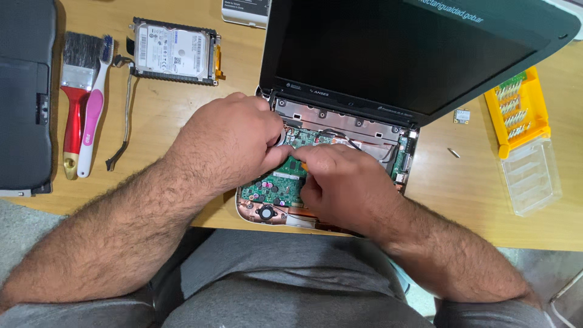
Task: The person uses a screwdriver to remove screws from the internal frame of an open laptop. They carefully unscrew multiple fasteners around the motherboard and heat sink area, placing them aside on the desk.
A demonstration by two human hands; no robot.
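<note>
Opened laptop (340,121) on wooden desk (164,115).
Both hands (231,143) (340,182) pinched narrow over green motherboard (273,185); hard drive (175,51), brushes far left.

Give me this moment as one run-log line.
left hand: on green circuit board | right hand: pinching orange tool | laptop: opened | hard drive, brush: aside

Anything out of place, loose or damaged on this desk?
Nothing looks broken. The laptop lies opened up with its green board bare under both hands. Loose parts lie apart on the desk: a hard drive, a small chip and a stray bit outside the yellow bit holder.
</note>
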